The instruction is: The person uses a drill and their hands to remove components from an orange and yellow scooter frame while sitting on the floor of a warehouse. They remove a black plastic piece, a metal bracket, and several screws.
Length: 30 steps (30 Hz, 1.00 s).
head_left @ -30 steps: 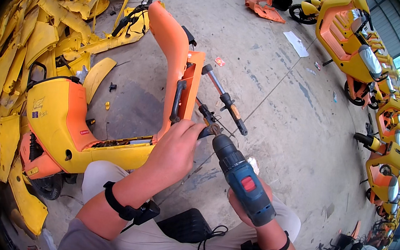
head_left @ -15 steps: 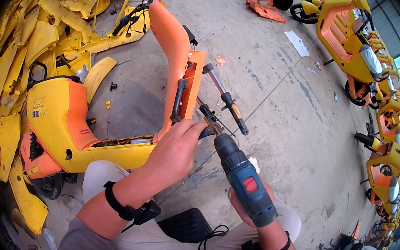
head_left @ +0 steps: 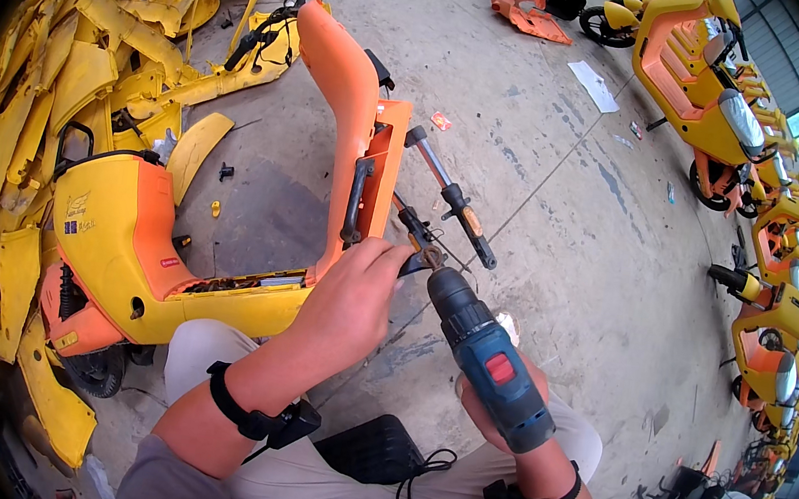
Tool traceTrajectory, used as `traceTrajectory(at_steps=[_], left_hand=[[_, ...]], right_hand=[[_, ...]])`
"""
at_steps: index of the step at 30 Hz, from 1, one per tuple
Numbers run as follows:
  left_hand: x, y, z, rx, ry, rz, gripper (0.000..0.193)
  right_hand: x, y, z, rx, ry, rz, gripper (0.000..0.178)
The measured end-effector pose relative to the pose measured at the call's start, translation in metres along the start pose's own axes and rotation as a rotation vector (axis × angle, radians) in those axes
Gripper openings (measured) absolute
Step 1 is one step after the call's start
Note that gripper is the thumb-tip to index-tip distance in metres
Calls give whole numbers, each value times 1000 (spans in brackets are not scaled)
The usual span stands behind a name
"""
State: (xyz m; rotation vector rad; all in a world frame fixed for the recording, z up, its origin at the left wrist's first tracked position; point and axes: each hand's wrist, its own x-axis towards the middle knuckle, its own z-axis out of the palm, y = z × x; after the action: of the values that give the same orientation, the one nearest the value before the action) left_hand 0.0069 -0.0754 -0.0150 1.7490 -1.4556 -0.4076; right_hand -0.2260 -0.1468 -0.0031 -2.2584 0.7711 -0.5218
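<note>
- Currently, my right hand point(head_left: 476, 413) is wrapped around the drill point(head_left: 495, 363), whose long axis slants up and leftward, its tip just right of my left hand point(head_left: 353, 294).
- My left hand, nearer the scooter point(head_left: 230, 313) on my left, has bent fingers; I can't tell what they grip.

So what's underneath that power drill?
Under the drill, parts of the right hand's grip show, with a pale trouser leg and concrete floor below. A small white thing peeks out beside the drill's body, which hides the palm and handle from view.
</note>
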Motion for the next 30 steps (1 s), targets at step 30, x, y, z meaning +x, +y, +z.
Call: traceTrajectory(at_steps=[30], left_hand=[[-3,3,3,-63,-7,-47,36]], right_hand=[[-1,0,3,-135,19,12,28]])
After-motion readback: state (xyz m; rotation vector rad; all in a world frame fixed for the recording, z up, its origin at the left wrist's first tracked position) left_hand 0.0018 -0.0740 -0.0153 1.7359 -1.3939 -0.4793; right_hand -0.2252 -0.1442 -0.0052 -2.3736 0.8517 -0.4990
